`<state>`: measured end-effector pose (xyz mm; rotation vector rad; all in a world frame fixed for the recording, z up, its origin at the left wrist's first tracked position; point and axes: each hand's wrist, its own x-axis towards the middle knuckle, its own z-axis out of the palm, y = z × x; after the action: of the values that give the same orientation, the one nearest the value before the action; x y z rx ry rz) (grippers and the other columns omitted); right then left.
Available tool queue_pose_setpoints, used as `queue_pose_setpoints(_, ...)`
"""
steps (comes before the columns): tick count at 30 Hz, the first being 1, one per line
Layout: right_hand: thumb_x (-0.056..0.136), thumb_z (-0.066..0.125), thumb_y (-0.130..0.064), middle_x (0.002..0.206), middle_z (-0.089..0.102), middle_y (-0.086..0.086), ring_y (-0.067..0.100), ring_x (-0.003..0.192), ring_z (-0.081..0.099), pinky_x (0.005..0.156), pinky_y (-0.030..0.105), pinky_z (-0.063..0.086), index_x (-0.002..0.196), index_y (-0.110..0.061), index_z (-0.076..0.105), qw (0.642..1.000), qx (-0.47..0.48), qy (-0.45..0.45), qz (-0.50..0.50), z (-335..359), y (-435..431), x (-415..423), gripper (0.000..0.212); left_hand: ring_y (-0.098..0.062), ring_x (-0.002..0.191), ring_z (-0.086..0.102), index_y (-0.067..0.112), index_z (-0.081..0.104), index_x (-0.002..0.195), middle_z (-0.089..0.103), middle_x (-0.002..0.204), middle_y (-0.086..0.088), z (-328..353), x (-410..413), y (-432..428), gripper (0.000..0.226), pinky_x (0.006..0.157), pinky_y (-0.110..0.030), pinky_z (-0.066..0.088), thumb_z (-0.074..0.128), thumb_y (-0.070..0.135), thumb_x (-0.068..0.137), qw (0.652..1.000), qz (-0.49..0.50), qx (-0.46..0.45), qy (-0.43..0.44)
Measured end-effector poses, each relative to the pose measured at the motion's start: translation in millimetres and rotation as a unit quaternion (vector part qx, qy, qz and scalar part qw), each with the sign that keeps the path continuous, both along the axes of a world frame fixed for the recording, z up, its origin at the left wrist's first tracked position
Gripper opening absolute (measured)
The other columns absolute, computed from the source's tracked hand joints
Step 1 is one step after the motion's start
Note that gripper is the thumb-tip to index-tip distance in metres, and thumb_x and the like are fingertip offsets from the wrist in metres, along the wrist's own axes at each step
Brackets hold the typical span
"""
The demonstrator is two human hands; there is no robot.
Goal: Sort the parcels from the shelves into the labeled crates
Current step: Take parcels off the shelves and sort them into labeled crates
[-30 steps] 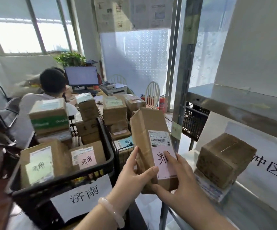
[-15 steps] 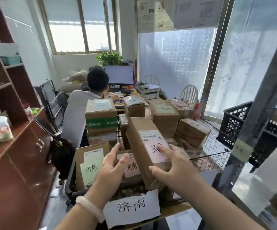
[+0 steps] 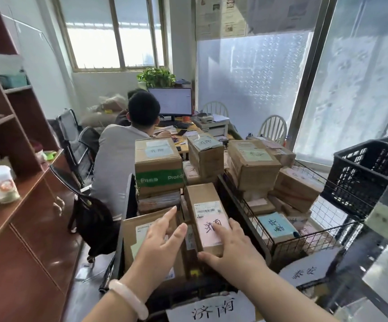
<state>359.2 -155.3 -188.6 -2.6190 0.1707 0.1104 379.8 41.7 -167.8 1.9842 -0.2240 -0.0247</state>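
Cardboard parcel point(image 3: 208, 198), pink label point(image 3: 205, 238) up, lies inside the crate point(image 3: 188, 289) at its right side. Right hand point(image 3: 231, 251) pinches its near end, thumb under, fingers on top. Left hand point(image 3: 162, 239) spread, fingers straight, holding nothing. I'd seat it flat against the crate wall, then release.

The parcel point(image 3: 202, 196) is matt brown cardboard with a pink paper label point(image 3: 212, 228) on it. A white paper sign point(image 3: 211, 309) hangs on a crate point(image 3: 195, 289) of matt black plastic. The basket point(image 3: 316, 238) is thin dark metal wire. The cabinet point(image 3: 25, 240) is reddish wood with a soft sheen. The bracelet point(image 3: 130, 300) is smooth and glossy.
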Motion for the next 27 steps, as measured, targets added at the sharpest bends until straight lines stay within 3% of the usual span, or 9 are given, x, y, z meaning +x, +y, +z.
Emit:
queue_pose_setpoints(5,0.077,0.036,-0.084,0.163,0.011,-0.007,0.02,0.147,0.014,0.116,0.045,0.02,0.151,-0.044,0.018,0.997,-0.053,0.042,0.039,-11,-8,-4,0.086,-0.001,0.139,0.025,0.049,0.027,0.147,0.03,0.154,0.019,-7,12,-10,0.06,0.115,-0.035,0.027,0.047,0.06,0.092,0.996,-0.046,0.077,-0.012)
queue_pose_setpoints(8,0.08,0.04,-0.079,0.161,0.012,-0.014,0.012,0.148,0.012,0.117,0.04,0.018,0.151,-0.046,0.015,0.999,-0.023,-0.015,0.023,-2,-27,-15,0.082,0.005,0.132,0.021,0.052,0.024,0.147,0.027,0.155,0.021,-10,14,-28,0.059,0.109,-0.031,0.026,0.048,0.06,0.093,0.989,-0.082,0.117,-0.036)
queue_pose_setpoints(11,0.079,0.039,-0.078,0.16,0.013,-0.019,0.004,0.146,0.008,0.117,0.033,0.012,0.151,-0.048,0.013,0.996,-0.014,-0.084,0.005,10,-53,-37,0.082,-0.001,0.14,0.022,0.054,0.019,0.147,0.024,0.156,0.021,-7,12,-54,0.061,0.112,-0.035,0.029,0.047,0.06,0.093,0.974,-0.105,0.174,-0.101)
queue_pose_setpoints(13,0.077,0.036,-0.079,0.159,0.014,-0.022,-0.004,0.141,0.007,0.115,0.028,0.008,0.15,-0.05,0.012,0.991,-0.025,-0.132,-0.02,17,-73,-56,0.082,-0.005,0.144,0.018,0.054,0.016,0.148,0.023,0.157,0.021,-2,10,-77,0.064,0.114,-0.033,0.023,0.045,0.063,0.092,0.957,-0.123,0.206,-0.161)
queue_pose_setpoints(16,0.077,0.037,-0.08,0.16,0.011,-0.019,0.001,0.145,0.004,0.118,0.028,0.005,0.152,-0.047,0.011,0.983,-0.069,-0.154,-0.075,24,-109,-86,0.086,-0.008,0.146,0.012,0.053,0.012,0.15,0.019,0.159,0.018,7,2,-119,0.069,0.115,-0.031,0.015,0.045,0.066,0.09,0.935,-0.168,0.233,-0.206)
queue_pose_setpoints(18,0.079,0.044,-0.078,0.162,0.007,-0.017,0.004,0.147,0.001,0.121,0.032,0.005,0.153,-0.046,0.007,0.979,-0.085,-0.139,-0.121,25,-134,-109,0.089,-0.01,0.147,0.01,0.053,0.009,0.15,0.016,0.161,0.017,10,-9,-151,0.071,0.118,-0.035,0.014,0.045,0.067,0.09,0.92,-0.203,0.242,-0.23)
queue_pose_setpoints(21,0.079,0.045,-0.078,0.161,0.003,-0.02,0.004,0.147,0.0,0.118,0.028,0.004,0.151,-0.05,0.003,0.97,-0.083,-0.139,-0.182,20,-165,-148,0.088,-0.009,0.147,0.01,0.052,0.011,0.15,0.015,0.16,0.016,10,-32,-200,0.072,0.115,-0.03,0.007,0.047,0.065,0.089,0.9,-0.255,0.238,-0.261)
queue_pose_setpoints(23,0.079,0.044,-0.077,0.16,0.004,-0.021,0.003,0.147,0.002,0.119,0.028,0.007,0.148,-0.055,0.003,0.962,-0.069,-0.153,-0.214,16,-180,-176,0.083,-0.009,0.147,0.012,0.051,0.014,0.15,0.016,0.16,0.017,9,-49,-234,0.072,0.118,-0.031,0.01,0.05,0.063,0.09,0.893,-0.294,0.225,-0.257)
queue_pose_setpoints(27,0.087,0.059,-0.057,0.155,0.013,-0.025,0.004,0.146,0.014,0.119,0.036,0.024,0.14,-0.061,0.012,0.94,-0.013,-0.191,-0.283,15,-211,-230,0.071,-0.012,0.147,0.013,0.045,0.017,0.152,0.017,0.16,0.014,5,-88,-297,0.071,0.118,-0.031,0.015,0.05,0.061,0.091,0.867,-0.373,0.214,-0.253)
